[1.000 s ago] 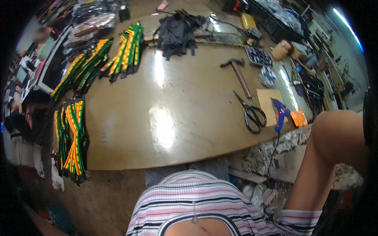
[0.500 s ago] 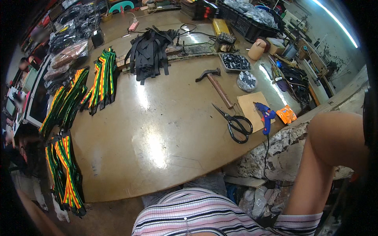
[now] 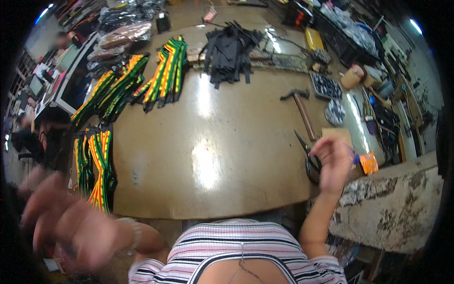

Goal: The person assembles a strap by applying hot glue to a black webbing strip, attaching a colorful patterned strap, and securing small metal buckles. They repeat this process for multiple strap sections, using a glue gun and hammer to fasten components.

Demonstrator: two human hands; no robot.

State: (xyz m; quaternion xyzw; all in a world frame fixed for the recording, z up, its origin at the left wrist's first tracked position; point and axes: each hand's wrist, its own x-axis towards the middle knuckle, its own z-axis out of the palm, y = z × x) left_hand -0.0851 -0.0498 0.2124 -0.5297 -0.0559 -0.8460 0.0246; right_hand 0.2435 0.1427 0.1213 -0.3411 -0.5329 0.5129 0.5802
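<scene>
My left hand (image 3: 75, 225) is raised at the lower left, smeared by motion, its fingers spread and nothing seen in them. It hovers near a bundle of green, yellow and red striped straps (image 3: 100, 163) at the table's left edge. Over the right side of the table is my right hand (image 3: 333, 163), fingers loosely bent and apart, with no object visible in it. It partly covers black-handled scissors (image 3: 312, 168) and a piece of brown cardboard (image 3: 338, 135). Most of the blue glue gun (image 3: 355, 159) is hidden behind this hand. A hammer (image 3: 303, 113) lies just beyond.
More striped straps (image 3: 165, 73) lie at the far left of the brown table (image 3: 165, 175). Black straps (image 3: 228, 54) are piled at the back. A tray of small black parts (image 3: 326, 86), a clear tub (image 3: 335, 112) and an orange packet (image 3: 369, 163) line the right side.
Both hands have come into view, the left at the lower left and the right over the scissors. The view has shifted, so the table's things sit farther right in it.
</scene>
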